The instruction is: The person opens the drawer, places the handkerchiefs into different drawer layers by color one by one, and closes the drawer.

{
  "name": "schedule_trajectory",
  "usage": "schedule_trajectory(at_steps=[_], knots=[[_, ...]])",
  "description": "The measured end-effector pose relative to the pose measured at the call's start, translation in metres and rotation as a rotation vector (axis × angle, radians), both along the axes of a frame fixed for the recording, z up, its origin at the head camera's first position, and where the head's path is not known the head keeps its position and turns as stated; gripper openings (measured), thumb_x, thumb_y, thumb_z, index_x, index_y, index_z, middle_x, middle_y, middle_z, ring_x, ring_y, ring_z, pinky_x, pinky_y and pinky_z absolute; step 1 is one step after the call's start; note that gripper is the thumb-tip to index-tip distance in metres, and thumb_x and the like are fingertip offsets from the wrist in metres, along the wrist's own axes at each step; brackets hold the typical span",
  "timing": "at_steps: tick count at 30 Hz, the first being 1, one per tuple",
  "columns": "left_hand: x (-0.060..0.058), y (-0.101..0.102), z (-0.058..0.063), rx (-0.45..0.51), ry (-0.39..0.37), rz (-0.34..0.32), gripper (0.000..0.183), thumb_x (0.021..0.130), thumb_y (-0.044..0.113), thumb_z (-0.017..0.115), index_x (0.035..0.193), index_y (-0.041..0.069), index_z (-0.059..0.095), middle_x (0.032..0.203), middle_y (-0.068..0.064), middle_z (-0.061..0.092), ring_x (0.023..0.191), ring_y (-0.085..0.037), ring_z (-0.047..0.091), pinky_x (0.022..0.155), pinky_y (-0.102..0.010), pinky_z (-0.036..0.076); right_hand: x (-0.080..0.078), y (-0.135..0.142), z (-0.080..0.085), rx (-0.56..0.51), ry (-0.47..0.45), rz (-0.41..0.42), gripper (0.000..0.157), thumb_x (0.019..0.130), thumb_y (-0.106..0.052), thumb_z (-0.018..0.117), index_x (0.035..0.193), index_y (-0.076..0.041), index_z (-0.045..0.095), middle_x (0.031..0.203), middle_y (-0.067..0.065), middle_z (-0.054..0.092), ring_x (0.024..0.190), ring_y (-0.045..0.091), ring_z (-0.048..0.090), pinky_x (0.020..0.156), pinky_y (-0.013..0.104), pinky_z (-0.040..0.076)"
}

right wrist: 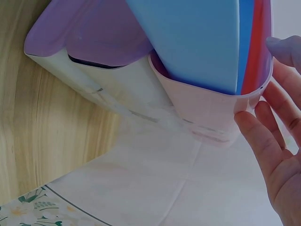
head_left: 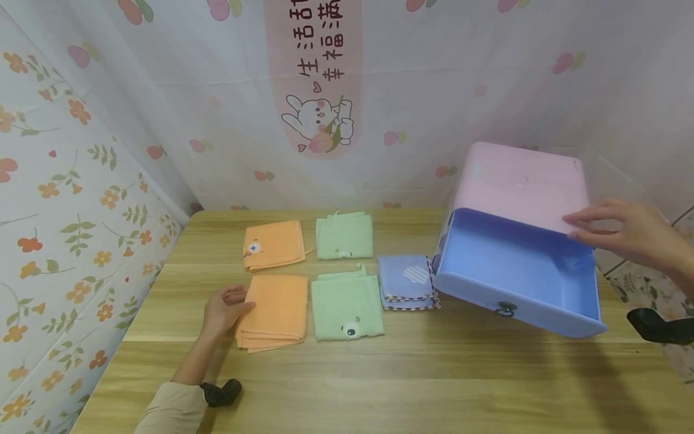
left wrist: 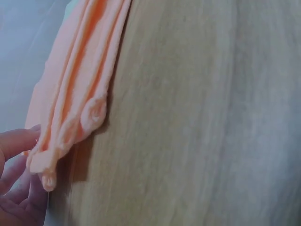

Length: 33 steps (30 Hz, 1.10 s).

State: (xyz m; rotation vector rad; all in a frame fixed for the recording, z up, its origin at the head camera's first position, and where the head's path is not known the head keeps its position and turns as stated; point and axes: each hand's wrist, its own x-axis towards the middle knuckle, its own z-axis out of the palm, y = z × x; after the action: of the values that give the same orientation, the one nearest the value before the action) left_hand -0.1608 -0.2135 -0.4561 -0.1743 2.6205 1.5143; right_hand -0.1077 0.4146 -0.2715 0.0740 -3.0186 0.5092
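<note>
A folded orange towel (head_left: 273,310) lies flat on the table, its layered edge (left wrist: 77,89) close up in the left wrist view. My left hand (head_left: 225,307) rests at the towel's left side, thumb touching it and fingers loosely bent; part of the hand is cut off in the left wrist view. My right hand (head_left: 623,232) touches the front right upper edge of a pink drawer unit (head_left: 523,184), fingers fairly straight. A blue drawer (head_left: 520,295) stands pulled out of the unit, with nothing seen inside. The right wrist view shows my right fingers (right wrist: 261,143) against the pink rim.
Behind the front orange towel lies another orange towel (head_left: 275,244). Two green towels (head_left: 347,307) sit in the middle, and a blue towel (head_left: 406,280) lies beside the drawer unit. Purple drawers (right wrist: 110,35) show in the right wrist view. A patterned curtain (head_left: 412,102) hangs behind the table.
</note>
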Motion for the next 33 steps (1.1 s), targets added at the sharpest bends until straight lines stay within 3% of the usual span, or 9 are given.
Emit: schedule_trajectory(at_steps=[5, 9, 14, 24, 28, 33], knots=[[-0.0010, -0.0003, 0.0003, 0.067, -0.037, 0.015, 0.048, 0.077, 0.006, 0.067, 0.118, -0.009, 0.046, 0.108, -0.025, 0.057, 0.099, -0.032, 0.056, 0.073, -0.020, 0.049, 0.0001, -0.0001, -0.0007, 0.002, 0.014, 0.005, 0.042, 0.083, -0.025, 0.062, 0.111, 0.005, 0.056, 0.111, 0.029, 0.044, 0.101, 0.051, 0.036, 0.074, 0.071, 0.028], [0.0000, 0.0001, 0.0035, 0.144, -0.079, 0.027, 0.048, 0.079, 0.005, 0.064, 0.120, -0.009, 0.045, 0.111, -0.026, 0.055, 0.092, -0.023, 0.059, 0.069, -0.015, 0.047, -0.0003, 0.0003, -0.0014, 0.012, 0.047, 0.020, 0.040, 0.082, -0.023, 0.064, 0.109, 0.006, 0.058, 0.109, 0.029, 0.046, 0.098, 0.049, 0.039, 0.071, 0.069, 0.032], [0.0012, 0.0008, 0.0067, 0.157, -0.113, 0.030, 0.047, 0.081, 0.007, 0.062, 0.121, -0.008, 0.044, 0.113, -0.026, 0.053, 0.086, -0.016, 0.058, 0.068, -0.016, 0.047, -0.0005, 0.0005, -0.0011, 0.006, 0.044, 0.023, 0.040, 0.082, -0.023, 0.064, 0.109, 0.006, 0.058, 0.109, 0.029, 0.046, 0.098, 0.049, 0.039, 0.069, 0.069, 0.032], [0.0026, 0.0042, 0.0069, 0.180, -0.111, -0.013, 0.045, 0.086, 0.007, 0.055, 0.125, -0.008, 0.038, 0.119, -0.030, 0.045, 0.094, -0.026, 0.054, 0.072, -0.020, 0.047, 0.0007, -0.0005, 0.0001, -0.009, 0.060, 0.022, 0.038, 0.081, -0.021, 0.065, 0.108, 0.006, 0.059, 0.106, 0.027, 0.049, 0.096, 0.047, 0.041, 0.069, 0.067, 0.034], [0.0032, 0.0040, 0.0051, 0.233, -0.120, -0.041, 0.049, 0.087, 0.008, 0.055, 0.128, -0.009, 0.035, 0.123, -0.032, 0.041, 0.095, -0.027, 0.055, 0.074, -0.025, 0.050, 0.0006, -0.0008, 0.0007, -0.018, 0.039, 0.017, 0.040, 0.082, -0.022, 0.064, 0.109, 0.006, 0.058, 0.109, 0.028, 0.047, 0.099, 0.049, 0.039, 0.070, 0.069, 0.031], [0.0028, 0.0043, 0.0034, 0.309, -0.152, -0.059, 0.054, 0.084, 0.008, 0.058, 0.129, -0.009, 0.033, 0.121, -0.031, 0.043, 0.082, -0.019, 0.061, 0.070, -0.030, 0.052, 0.0009, -0.0005, 0.0008, -0.026, 0.025, 0.017, 0.040, 0.082, -0.023, 0.064, 0.110, 0.006, 0.057, 0.111, 0.030, 0.045, 0.101, 0.051, 0.037, 0.072, 0.071, 0.028]])
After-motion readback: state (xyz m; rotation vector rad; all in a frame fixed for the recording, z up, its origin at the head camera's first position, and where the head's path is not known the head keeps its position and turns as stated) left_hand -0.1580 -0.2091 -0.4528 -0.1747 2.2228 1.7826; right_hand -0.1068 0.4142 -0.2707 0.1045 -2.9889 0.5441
